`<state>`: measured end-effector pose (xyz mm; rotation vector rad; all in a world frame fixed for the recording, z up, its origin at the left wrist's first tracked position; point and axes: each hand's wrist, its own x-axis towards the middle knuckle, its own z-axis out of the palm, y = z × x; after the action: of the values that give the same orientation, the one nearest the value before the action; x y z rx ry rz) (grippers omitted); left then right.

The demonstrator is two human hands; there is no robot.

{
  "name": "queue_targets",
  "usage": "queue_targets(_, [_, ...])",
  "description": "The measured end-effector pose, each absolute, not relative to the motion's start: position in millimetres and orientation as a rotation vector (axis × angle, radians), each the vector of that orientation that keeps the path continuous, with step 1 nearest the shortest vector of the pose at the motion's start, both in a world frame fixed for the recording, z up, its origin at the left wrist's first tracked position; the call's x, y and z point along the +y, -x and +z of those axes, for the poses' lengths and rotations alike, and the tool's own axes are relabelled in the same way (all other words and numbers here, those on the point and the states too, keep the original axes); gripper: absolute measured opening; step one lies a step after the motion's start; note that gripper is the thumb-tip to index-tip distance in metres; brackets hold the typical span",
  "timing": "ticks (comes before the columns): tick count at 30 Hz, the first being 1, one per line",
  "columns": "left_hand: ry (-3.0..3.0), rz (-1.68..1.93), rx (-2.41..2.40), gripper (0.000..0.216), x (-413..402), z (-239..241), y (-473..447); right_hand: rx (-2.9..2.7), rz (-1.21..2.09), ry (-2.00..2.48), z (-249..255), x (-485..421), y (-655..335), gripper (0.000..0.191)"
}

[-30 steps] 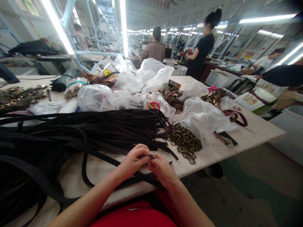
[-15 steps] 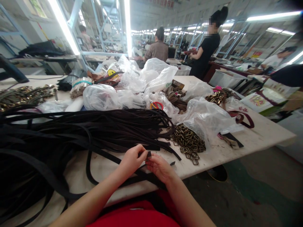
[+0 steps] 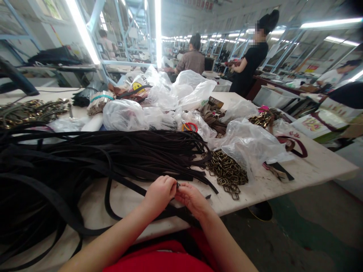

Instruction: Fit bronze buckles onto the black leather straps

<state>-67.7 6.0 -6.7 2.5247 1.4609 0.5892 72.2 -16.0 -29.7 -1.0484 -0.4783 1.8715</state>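
My left hand (image 3: 159, 192) and my right hand (image 3: 191, 197) meet fingertip to fingertip at the near edge of the white table (image 3: 312, 166). Together they pinch the end of a black strap (image 3: 177, 186), and a small dark piece shows between the fingers. That strap loops down over the table edge toward my lap. A big pile of black straps (image 3: 93, 155) lies just behind and left of my hands. A heap of brass buckles (image 3: 227, 172) spills from a clear plastic bag (image 3: 249, 143) right of my hands.
Clear plastic bags (image 3: 124, 115), red-handled scissors (image 3: 189, 126), brown straps (image 3: 211, 115) and more brass hardware (image 3: 28, 111) cover the table's back. Two people (image 3: 249, 56) stand at benches beyond, and another person (image 3: 330, 75) is at the right. Green floor (image 3: 297, 230) lies to the right.
My hands have closed tighter around the strap end, so the small dark piece is more hidden than before. The view has drifted slightly left.
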Motion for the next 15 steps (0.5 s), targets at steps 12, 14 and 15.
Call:
queue_targets(12, [-2.581,0.643,1.549,0.011,-1.3,-10.6,69.4,-0.608,1.819,1.081,-31.8,-14.8,-69.6,0.017])
queue_targets(14, [-2.570,0.634,1.531,0.011,-2.7,-8.8,68.3,-0.678,1.725,1.137,-34.0,-14.8,-68.6,0.016])
queue_targets(15, [-2.580,0.621,1.501,0.012,-3.6,-7.7,67.8,-0.730,1.657,1.175,-34.9,-14.8,-68.4,0.015])
